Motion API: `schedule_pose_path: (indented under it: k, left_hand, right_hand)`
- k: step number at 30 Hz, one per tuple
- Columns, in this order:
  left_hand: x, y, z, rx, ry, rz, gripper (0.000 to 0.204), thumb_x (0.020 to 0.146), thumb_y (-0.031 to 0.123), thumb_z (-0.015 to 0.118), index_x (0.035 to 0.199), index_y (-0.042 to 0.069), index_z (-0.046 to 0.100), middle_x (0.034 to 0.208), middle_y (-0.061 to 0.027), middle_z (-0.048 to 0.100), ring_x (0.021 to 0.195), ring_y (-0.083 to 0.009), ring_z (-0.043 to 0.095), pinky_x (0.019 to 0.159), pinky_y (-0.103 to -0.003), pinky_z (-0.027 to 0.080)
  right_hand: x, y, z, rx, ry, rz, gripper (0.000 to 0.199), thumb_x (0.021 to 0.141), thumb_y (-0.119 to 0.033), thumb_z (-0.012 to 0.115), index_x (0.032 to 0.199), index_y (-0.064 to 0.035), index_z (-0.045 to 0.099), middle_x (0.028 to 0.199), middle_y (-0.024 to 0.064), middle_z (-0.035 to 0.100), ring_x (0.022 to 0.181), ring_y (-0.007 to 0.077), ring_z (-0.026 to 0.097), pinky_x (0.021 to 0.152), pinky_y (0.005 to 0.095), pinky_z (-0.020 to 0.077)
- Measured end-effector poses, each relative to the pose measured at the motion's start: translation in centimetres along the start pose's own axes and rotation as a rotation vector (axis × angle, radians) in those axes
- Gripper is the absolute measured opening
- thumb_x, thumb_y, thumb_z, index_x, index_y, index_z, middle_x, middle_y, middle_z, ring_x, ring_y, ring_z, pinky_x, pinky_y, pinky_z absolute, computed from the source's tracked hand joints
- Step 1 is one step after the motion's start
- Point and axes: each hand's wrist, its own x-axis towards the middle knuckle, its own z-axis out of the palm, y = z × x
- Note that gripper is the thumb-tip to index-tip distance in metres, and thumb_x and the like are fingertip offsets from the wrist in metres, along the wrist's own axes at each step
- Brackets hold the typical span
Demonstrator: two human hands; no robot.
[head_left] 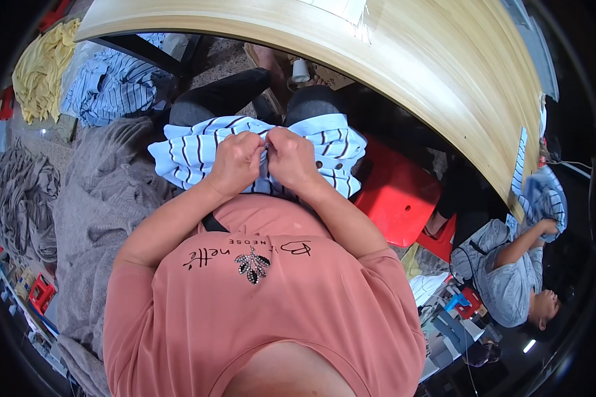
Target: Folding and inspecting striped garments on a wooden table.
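Note:
Across my lap lies a light blue shirt (192,147) with dark and white stripes, bunched up. Dark round buttons (319,165) show on its right part. My left hand (237,161) is closed on the cloth, fingers curled and thumb pressed in. Right beside it, my right hand (290,157) pinches the same garment, and the two hands nearly touch at the fingertips. Whatever small part sits between the fingertips is too hidden to make out.
A wooden table (444,66) curves over the far right. Left of me are a grey cloth heap (112,192), a blue striped pile (112,86) and a yellow pile (43,69). A red stool (397,198) stands at right. Another person (510,271) handles striped cloth beyond.

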Motion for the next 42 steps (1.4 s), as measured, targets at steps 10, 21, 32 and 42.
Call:
schedule_pose_path:
  k: [10,21,32,42]
  left_hand:
    - [-0.3,0.9,-0.9,-0.010,0.061,0.293,0.013,0.067,-0.006,0.057,0.076,0.001,0.052,0.070,-0.0103,0.054,0.064,-0.0270,0.053,0.059,-0.035,0.040]
    - [-0.7,1.0,-0.8,-0.086,0.086,0.085,0.009,0.070,-0.007,0.057,0.075,0.000,0.054,0.066,-0.0109,0.053,0.058,-0.0251,0.053,0.051,-0.031,0.041]
    - [-0.4,1.6,-0.2,-0.315,0.099,-0.132,0.005,0.074,-0.004,0.058,0.074,0.000,0.054,0.066,-0.0078,0.055,0.055,-0.0130,0.050,0.051,-0.026,0.041]
    - [0.0,1.2,-0.6,-0.254,0.029,-0.158,0.009,0.074,-0.004,0.057,0.083,-0.001,0.055,0.068,-0.0046,0.056,0.057,-0.0084,0.052,0.051,-0.022,0.040]
  right_hand:
    - [-0.1,1.3,-2.7,0.408,-0.300,0.007,0.014,0.073,-0.001,0.052,0.086,0.0014,0.056,0.080,0.0170,0.059,0.072,0.0330,0.058,0.062,0.0341,0.0461]
    - [-1.5,0.4,0.4,-0.171,0.156,-0.308,0.011,0.064,-0.003,0.055,0.070,-0.0056,0.045,0.060,0.0099,0.046,0.053,0.0270,0.050,0.046,0.0359,0.0401]
    - [-1.0,0.8,0.7,-0.172,0.260,-0.329,0.013,0.064,-0.001,0.055,0.073,-0.0041,0.046,0.062,0.0105,0.045,0.056,0.0274,0.050,0.047,0.0353,0.0400]
    - [-1.6,1.1,0.3,-0.119,0.245,-0.386,0.010,0.067,0.002,0.055,0.073,-0.0016,0.049,0.062,0.0117,0.046,0.055,0.0285,0.050,0.048,0.0361,0.0404]
